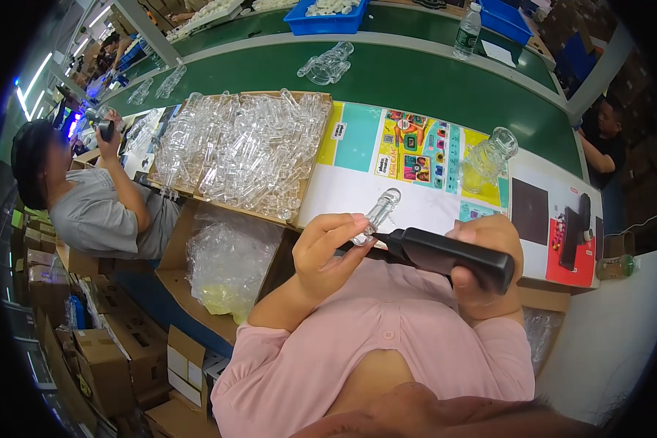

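My left hand (327, 252) pinches a small clear tube-shaped piece (382, 208) between thumb and fingers, its rounded end pointing up and away. My right hand (489, 252) is wrapped around a thick black hand tool (452, 255) with a narrow tip. That tip meets or nearly touches the near end of the clear piece at my left fingertips; the exact contact is too small to tell. Just beyond my left hand, a shallow cardboard box (310, 186) is heaped with similar clear pieces (248, 150). A larger clear flared piece (493, 155) lies on the table to the right.
Under my hands is a white tabletop with a colourful printed sheet (416, 150). A green conveyor belt (255, 66) runs behind, carrying clear pieces (327, 64). A water bottle (467, 33) and blue bin (325, 18) stand beyond. Co-workers sit left (117, 204) and right (604, 142).
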`<action>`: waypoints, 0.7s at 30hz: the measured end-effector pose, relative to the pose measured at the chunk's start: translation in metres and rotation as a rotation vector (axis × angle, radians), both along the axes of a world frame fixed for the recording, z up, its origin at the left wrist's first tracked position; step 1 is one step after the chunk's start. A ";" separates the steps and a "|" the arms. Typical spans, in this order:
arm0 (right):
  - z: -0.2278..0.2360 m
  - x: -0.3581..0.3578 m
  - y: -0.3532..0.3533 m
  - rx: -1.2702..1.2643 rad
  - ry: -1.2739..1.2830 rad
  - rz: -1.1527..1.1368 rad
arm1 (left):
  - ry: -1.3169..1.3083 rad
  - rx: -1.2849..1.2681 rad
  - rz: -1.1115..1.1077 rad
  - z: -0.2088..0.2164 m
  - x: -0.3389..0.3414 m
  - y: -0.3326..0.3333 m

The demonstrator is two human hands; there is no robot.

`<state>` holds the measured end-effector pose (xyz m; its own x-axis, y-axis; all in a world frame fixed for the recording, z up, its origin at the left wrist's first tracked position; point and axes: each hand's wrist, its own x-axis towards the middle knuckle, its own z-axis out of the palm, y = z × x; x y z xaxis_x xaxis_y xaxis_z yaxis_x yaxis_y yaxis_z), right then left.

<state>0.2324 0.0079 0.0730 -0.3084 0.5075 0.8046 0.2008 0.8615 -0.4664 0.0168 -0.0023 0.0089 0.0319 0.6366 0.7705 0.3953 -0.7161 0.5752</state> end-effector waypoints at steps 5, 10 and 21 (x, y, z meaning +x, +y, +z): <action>0.003 0.000 -0.005 0.098 -0.068 0.058 | -0.010 -0.004 0.007 -0.002 -0.001 0.002; 0.000 0.001 -0.004 0.143 -0.085 0.110 | -0.048 -0.033 -0.018 -0.004 -0.003 0.003; -0.007 0.005 -0.005 0.047 0.020 0.240 | -0.725 -0.675 -0.617 -0.007 -0.004 -0.007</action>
<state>0.2374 0.0032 0.0665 -0.3991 0.3834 0.8329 -0.0214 0.9043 -0.4264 0.0129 -0.0095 0.0016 0.1700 0.9543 0.2459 -0.4906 -0.1345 0.8610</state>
